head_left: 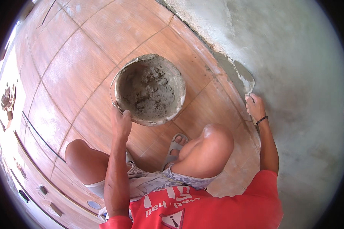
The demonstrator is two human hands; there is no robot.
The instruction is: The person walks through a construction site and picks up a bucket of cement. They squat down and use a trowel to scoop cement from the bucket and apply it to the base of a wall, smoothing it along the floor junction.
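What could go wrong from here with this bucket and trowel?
The left hand grips the bucket at one side of its rim, so a hard pull might tip it and spill the grey mortar.

The right hand holds the trowel low against the wall; mortar could drop onto the floor tiles, where specks already lie.

The open sandal leaves toes exposed if mortar splashes.

We've got grey mortar (155, 91), orangey wood-grain tiles (122, 26), a white-printed red shirt (235, 210), plus grey-and-white patterned shorts (153, 185).
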